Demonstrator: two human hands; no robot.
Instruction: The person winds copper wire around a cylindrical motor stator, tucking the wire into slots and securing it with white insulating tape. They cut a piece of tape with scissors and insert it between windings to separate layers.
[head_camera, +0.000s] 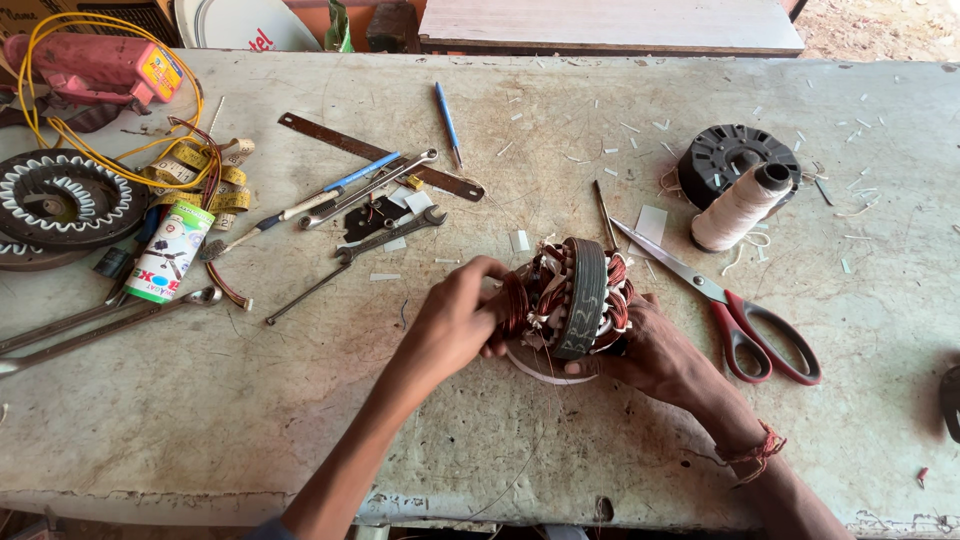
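Holding a wound stator (575, 298) on edge, right hand (655, 350) in closed grip, left hand (455, 325) pinching its copper coils.

A worn, pale workbench (250, 400) carries scattered tools. Red-handled scissors (735, 305) lie right of centre, near a spool of white thread (738, 208). A steel ruler (375, 155), a blue pen (448, 122), several wrenches (385, 238) and a yellow measuring tape (215, 165) lie to the left, beside a small printed can (170, 250). Small white scraps (640, 130) litter the top.
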